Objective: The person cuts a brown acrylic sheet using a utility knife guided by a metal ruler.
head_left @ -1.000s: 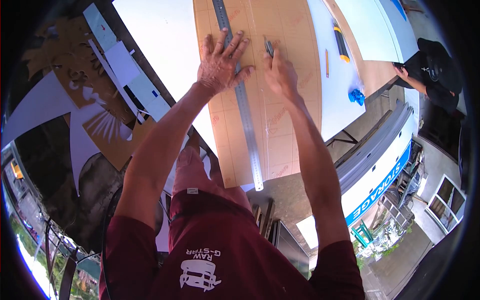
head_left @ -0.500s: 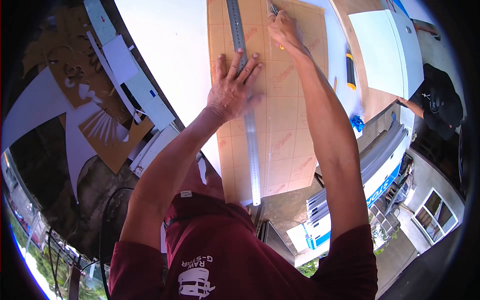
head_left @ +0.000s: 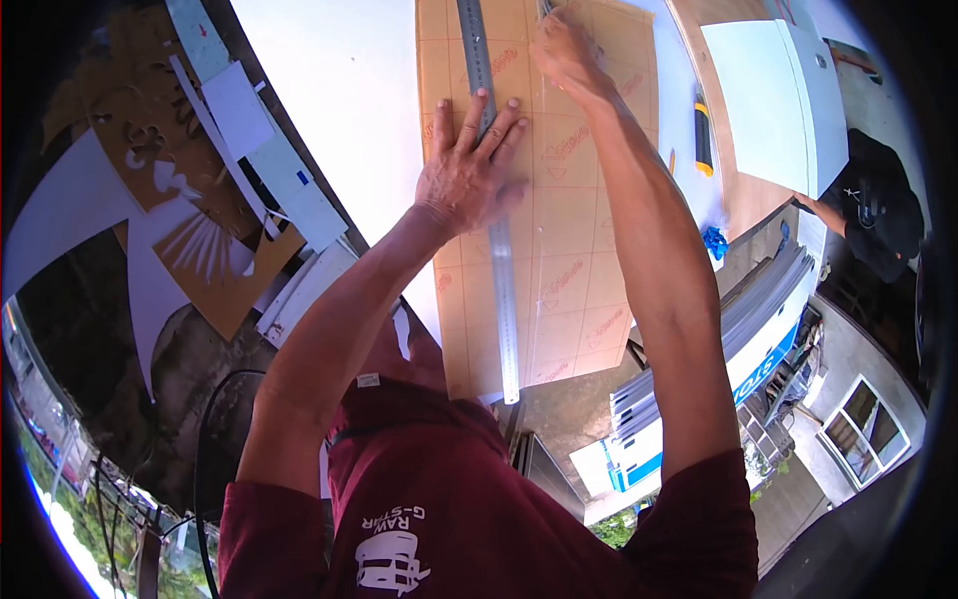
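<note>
A brown printed sheet (head_left: pixel 579 250) with grid lines lies over a white surface. Along it runs a long metal ruler (head_left: pixel 504 319). My left hand (head_left: pixel 469 165) is spread flat on the ruler and the sheet, fingers apart, its thumb blurred. Near the sheet's far edge, to the right of the ruler, my right hand (head_left: pixel 567 50) is closed around a slim tool that shows only as a small tip above the fingers. A thin line runs down the sheet below that hand.
A yellow and black tool (head_left: pixel 703 138) and a crumpled blue item (head_left: pixel 715 243) lie right of the sheet. A person in black (head_left: pixel 878 200) is at the far right. Cut brown and white pieces (head_left: pixel 205 250) are at the left. Stacked panels (head_left: pixel 718 334) stand at the lower right.
My right hand has shifted slightly toward the sheet's far edge, and less of its tool shows. My left hand stays on the ruler.
</note>
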### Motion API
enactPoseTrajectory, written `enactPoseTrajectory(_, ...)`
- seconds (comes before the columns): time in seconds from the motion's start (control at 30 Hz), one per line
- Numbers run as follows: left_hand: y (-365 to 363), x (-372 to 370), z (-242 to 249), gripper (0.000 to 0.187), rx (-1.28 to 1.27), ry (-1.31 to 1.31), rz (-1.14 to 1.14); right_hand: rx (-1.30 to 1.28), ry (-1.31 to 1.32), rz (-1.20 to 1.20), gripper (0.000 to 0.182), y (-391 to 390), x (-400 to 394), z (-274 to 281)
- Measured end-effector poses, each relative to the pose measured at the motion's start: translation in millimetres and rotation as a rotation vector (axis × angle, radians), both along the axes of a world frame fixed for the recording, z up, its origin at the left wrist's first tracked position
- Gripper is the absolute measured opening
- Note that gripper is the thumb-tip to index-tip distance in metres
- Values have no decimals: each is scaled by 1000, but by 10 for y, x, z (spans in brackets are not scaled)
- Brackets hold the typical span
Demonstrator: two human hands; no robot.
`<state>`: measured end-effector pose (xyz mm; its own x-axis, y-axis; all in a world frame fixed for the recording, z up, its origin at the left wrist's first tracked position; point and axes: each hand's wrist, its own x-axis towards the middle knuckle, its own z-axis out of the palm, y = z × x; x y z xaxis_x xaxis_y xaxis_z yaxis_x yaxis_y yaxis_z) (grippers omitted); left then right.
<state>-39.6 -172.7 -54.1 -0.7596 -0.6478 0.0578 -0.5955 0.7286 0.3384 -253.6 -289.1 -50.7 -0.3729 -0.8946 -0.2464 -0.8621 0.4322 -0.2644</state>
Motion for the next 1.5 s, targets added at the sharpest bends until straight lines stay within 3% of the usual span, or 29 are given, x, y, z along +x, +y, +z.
enactPoseTrajectory(0.5, 25, -17, -117, 76, -49, 63, 27, 103, 175, -63, 46, 648, 462, 247)
enactPoseTrajectory(0.63, 40, -17, -121, 76, -89, 11, 24, 148, 135, -26, 43, 958, 496, 255)
enactPoseTrajectory(0.73, 39, -18, -160, 76, -142, 14, 22, 223, 47, 16, 50, 1141, 460, 221)
enactPoseTrajectory(0.77, -15, -12, 52, 83, 20, -19, -10, 262, 2, 16, 55, 1187, 476, 249)
enactPoseTrajectory(0.87, 2, -19, -5, 83, -19, 46, -7, 169, 176, 17, 41, 1415, 607, 280)
enactPoseTrajectory(0.97, -5, -9, 119, 82, 37, -67, -17, 177, 190, 61, 40, 1629, 622, 259)
enactPoseTrajectory(1.5, 75, -28, -21, 80, -94, -26, 4, 156, 41, -62, 20, 2942, 1046, 366)
